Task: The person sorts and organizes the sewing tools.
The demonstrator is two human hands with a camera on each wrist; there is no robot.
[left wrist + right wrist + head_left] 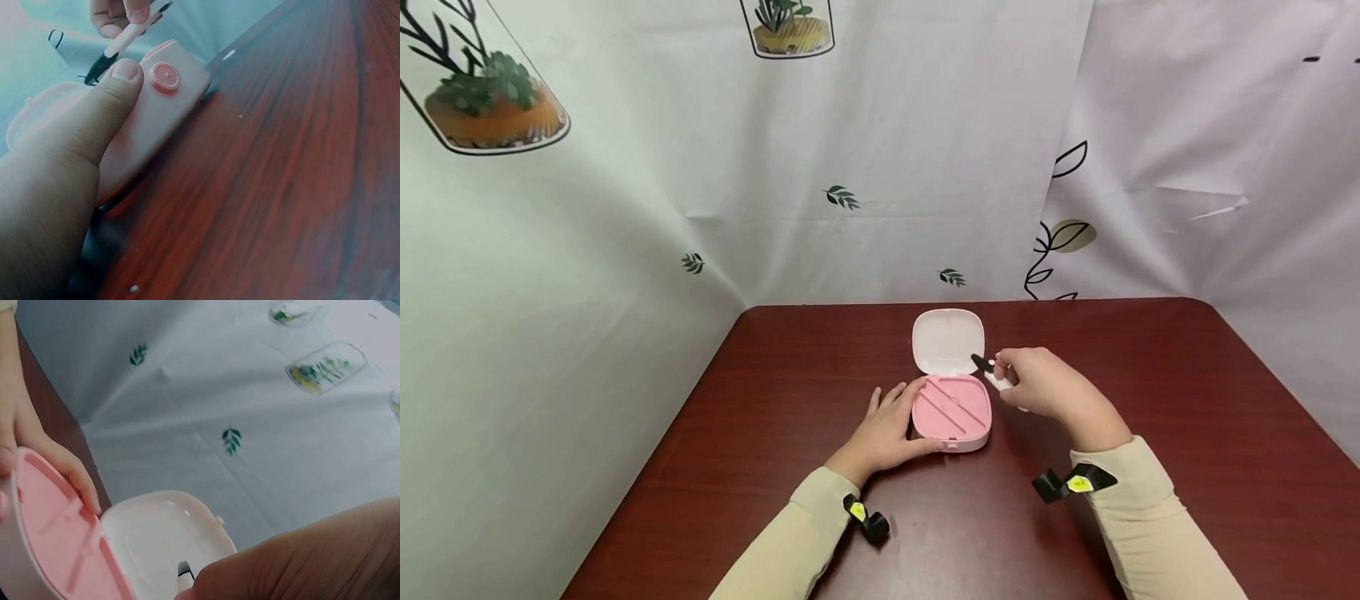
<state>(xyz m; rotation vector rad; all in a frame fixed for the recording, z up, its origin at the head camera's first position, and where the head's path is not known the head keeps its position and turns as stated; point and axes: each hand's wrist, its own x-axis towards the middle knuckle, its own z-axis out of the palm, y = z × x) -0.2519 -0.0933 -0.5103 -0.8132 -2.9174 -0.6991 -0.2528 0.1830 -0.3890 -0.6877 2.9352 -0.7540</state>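
In the head view, the pink case (972, 445) sits right of centre in the lower half of the frame, on the red-brown table (700, 483). Its pale lid (948, 342) stands open behind it, and its inner tray (942, 415) has 2 slanting grooves that show best here.

The left hand (883, 429) holds the case at its left side, thumb on the front and forefinger by the back left corner; 2 other fingers stretch beyond it. The right hand (1045, 385) pinches a white tool (998, 382) with a black tip, which points to the upper left, over the lid's lower right edge in the frame.

Only the left wrist view brings out the front button (165, 77), with its ring of small dots, at upper middle; the thumb lies just beside it. That view also shows a dark part at the tool's other end, near the top edge.

The right wrist view looks into the lid's smooth inside, at bottom centre, and shows a small tab on its rim. There the right hand hides most of the tool, leaving the tip end at the bottom edge.
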